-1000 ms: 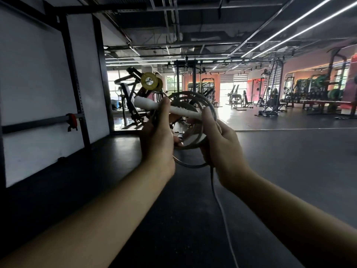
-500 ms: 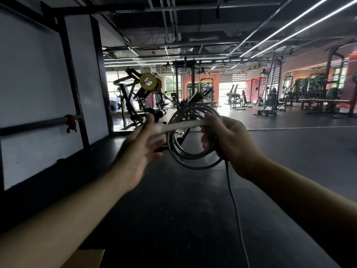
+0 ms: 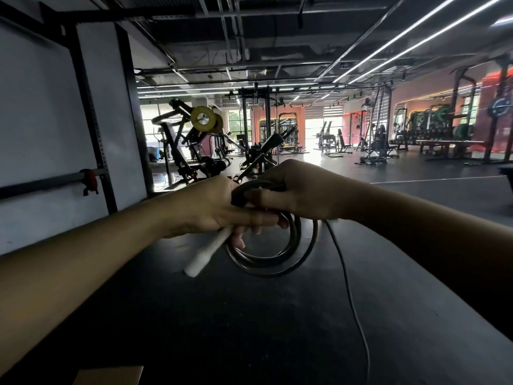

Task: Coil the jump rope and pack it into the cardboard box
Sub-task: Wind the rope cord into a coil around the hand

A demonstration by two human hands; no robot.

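Note:
The jump rope hangs as a coil (image 3: 273, 259) of several dark loops in front of me, at chest height. My left hand (image 3: 213, 207) grips the coil's top together with the white handle (image 3: 206, 252), which slants down to the left. My right hand (image 3: 299, 190) closes over the top of the loops from the right. A loose tail of rope (image 3: 351, 295) drops from under my right hand to the bottom edge of the view. A corner of the cardboard box (image 3: 109, 375) shows at the bottom left.
I stand on a dark rubber gym floor (image 3: 249, 329). A white wall panel with a black rack upright (image 3: 91, 112) is on the left. Weight machines (image 3: 194, 145) and benches stand farther back.
Both hands have dropped lower and come together on the coil. The white handle has swung from lying across the top to pointing down-left, and my left hand has closed on it.

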